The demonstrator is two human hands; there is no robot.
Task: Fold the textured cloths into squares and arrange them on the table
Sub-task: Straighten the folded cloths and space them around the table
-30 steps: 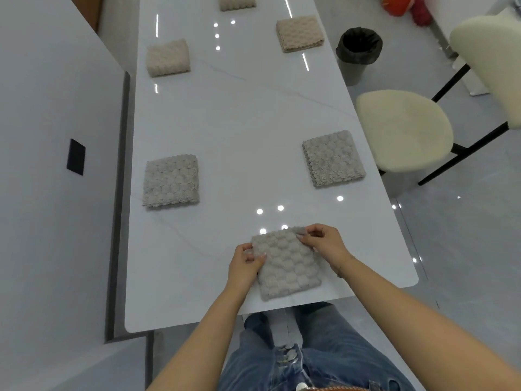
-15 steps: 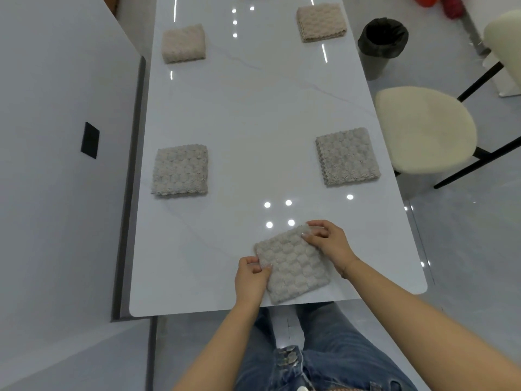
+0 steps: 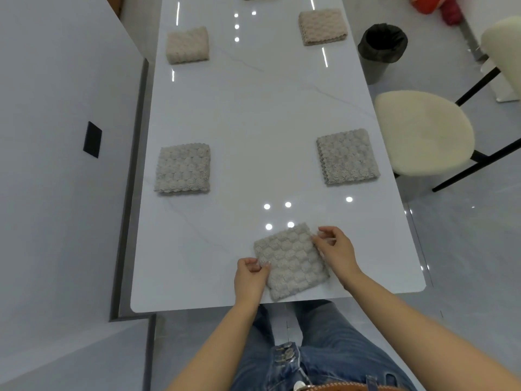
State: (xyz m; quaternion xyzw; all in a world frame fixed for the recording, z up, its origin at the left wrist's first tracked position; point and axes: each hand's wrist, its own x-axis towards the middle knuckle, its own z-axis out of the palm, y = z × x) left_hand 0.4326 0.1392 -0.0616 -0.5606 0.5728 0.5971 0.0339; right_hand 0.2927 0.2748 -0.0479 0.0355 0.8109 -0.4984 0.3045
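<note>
Since a moment ago my two hands have slid from the far corners of the cloth down to its side edges, and the square has stayed put near the front rim, slightly rotated. The long glossy white marble-look table (image 3: 253, 108) carries everything: four folded squares sit in two columns ahead of me, a grey bubble-textured folded cloth on the left (image 3: 183, 169), its grey twin on the right (image 3: 347, 156), and two paler beige folded cloths farther off, left (image 3: 187, 45) and right (image 3: 322, 26), with the edge of another just showing at the top. Beside the table stand a cream padded chair (image 3: 423, 131) and a small black-lined waste bin (image 3: 382, 49). The grey bubble-textured square I am working on (image 3: 291, 262) lies just inside the near edge, touching both hands. My right hand (image 3: 337, 251) pinches its right edge with curled fingers; my left hand (image 3: 251, 276) pinches the left edge, thumb and fingertips closed on the fabric. I judge the fold done and only the placing left. The risk is the skew: if I let go now it sits crooked against the neat rows, and it lies so near the rim that a careless tug toward me could drag a corner over, or loosen the layers.
</note>
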